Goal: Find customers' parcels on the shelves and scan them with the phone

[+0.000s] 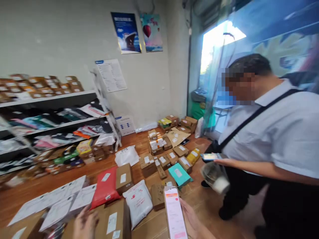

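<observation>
Cardboard box (112,220) sits at about 6 o'clock in the view, right at the bottom edge, white label facing up, with flat white mailers (57,202) stacked off at its 9 o'clock. The left hand (84,225) rests on the near end of that box, only partly in shot, so I can't tell how the fingers are set. At the box's 12 o'clock there's a red mailer (106,187), and a white poly bag (138,200) lies just beside it at 2 o'clock. Moving right, the right hand (191,220) holds a phone (175,214) upright-ish, screen lit pink and white, fingers wrapped round its right edge. Beyond, loads of small parcels (161,156) cover the wooden floor (199,202). At 3 o'clock another person (274,142) in a light shirt stands holding their own phone (210,156).
</observation>
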A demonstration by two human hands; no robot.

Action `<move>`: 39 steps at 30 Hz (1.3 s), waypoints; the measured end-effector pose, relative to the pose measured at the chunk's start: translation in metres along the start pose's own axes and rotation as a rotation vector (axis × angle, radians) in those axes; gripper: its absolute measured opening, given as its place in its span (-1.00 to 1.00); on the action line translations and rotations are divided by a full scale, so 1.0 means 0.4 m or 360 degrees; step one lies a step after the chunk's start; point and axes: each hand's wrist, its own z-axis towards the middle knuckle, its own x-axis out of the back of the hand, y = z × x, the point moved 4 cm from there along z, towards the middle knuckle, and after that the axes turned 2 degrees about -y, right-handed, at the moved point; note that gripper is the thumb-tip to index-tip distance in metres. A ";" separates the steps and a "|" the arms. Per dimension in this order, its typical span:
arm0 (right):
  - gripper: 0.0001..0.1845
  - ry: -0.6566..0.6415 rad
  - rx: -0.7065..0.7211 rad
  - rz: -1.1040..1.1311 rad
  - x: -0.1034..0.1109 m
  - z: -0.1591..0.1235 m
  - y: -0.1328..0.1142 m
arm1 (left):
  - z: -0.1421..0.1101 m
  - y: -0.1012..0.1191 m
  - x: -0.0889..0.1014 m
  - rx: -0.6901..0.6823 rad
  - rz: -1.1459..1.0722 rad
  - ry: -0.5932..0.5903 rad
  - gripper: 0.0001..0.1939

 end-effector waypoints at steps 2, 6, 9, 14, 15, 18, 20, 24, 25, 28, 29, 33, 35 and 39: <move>-0.57 0.0035 0.0143 0.0038 0.005 -0.013 -0.046 | -0.052 -0.056 -0.196 0.0118 0.0119 -0.0484 -0.39; -0.53 0.0075 0.0322 0.0046 0.035 -0.042 -0.143 | -0.194 -0.103 -0.485 0.0135 0.0391 -0.1175 -0.36; -0.51 0.0152 0.0346 0.0051 0.094 -0.065 -0.216 | -0.271 -0.130 -0.610 0.0121 0.0554 -0.1462 -0.42; -0.53 0.0323 0.0363 0.0048 0.222 -0.079 -0.333 | -0.340 -0.266 -0.756 0.0210 0.0706 -0.1717 -0.44; -0.54 0.0353 0.0368 0.0049 0.245 -0.077 -0.353 | -0.352 -0.302 -0.785 0.0240 0.0741 -0.1779 -0.42; -0.54 0.0442 0.0358 0.0084 0.306 -0.058 -0.399 | -0.383 -0.391 -0.884 0.0275 0.0861 -0.1994 -0.32; -0.53 0.0496 0.0370 0.0127 0.342 -0.032 -0.420 | -0.389 -0.413 -0.963 0.0162 0.0908 -0.2124 -0.26; -0.51 0.0618 0.0514 0.0225 0.400 0.054 -0.451 | -0.339 -0.393 -1.134 -0.0298 0.1090 -0.2256 -0.31; -0.51 0.0662 0.0564 0.0244 0.410 0.080 -0.458 | -0.316 -0.388 -1.172 -0.0375 0.1164 -0.2279 -0.32; -0.49 0.0861 0.0715 0.0245 0.425 0.155 -0.483 | -0.237 -0.389 -1.270 -0.0455 0.1313 -0.2365 -0.33; -0.48 0.0936 0.0754 0.0230 0.427 0.175 -0.492 | -0.211 -0.395 -1.297 -0.0444 0.1335 -0.2391 -0.33; -0.48 0.1153 0.0894 0.0244 0.424 0.233 -0.534 | -0.140 -0.435 -1.410 -0.0452 0.1445 -0.2522 -0.29; -0.50 0.1216 0.0963 0.0274 0.423 0.246 -0.554 | -0.128 -0.463 -1.480 -0.0502 0.1493 -0.2588 -0.25; -0.56 0.1261 0.0948 0.0308 0.432 0.270 -0.588 | -0.131 -0.537 -1.661 -0.0493 0.1558 -0.2680 -0.21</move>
